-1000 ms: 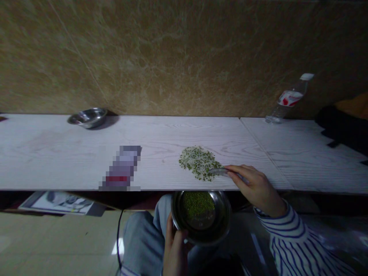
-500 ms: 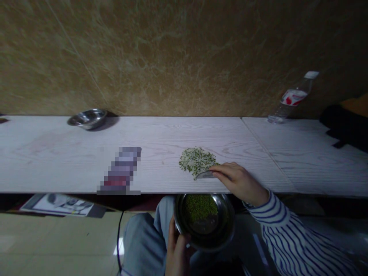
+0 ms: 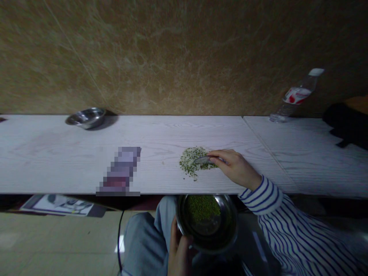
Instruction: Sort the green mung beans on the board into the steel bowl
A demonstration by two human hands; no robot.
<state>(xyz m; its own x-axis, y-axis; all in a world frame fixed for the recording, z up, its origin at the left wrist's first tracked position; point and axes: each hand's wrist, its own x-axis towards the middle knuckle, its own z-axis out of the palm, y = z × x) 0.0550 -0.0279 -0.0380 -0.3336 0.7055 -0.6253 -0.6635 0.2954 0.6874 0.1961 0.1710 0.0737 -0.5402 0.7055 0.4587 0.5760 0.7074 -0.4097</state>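
Observation:
A small pile of mixed green and white grains lies on the white wooden table. My right hand is closed on a spoon, whose bowl rests in the right side of the pile. Below the table's front edge, my left hand grips the rim of a steel bowl over my lap. Green grains fill the far part of that bowl.
An empty steel bowl sits at the back left by the marble wall. A blurred-out flat object lies left of the pile. A plastic water bottle and a dark bundle stand at the right. A cable hangs below.
My right hand has swept the spoon from the pile's near right edge up and left into its middle. The pile looks smaller and pushed together. The held bowl has shifted slightly right.

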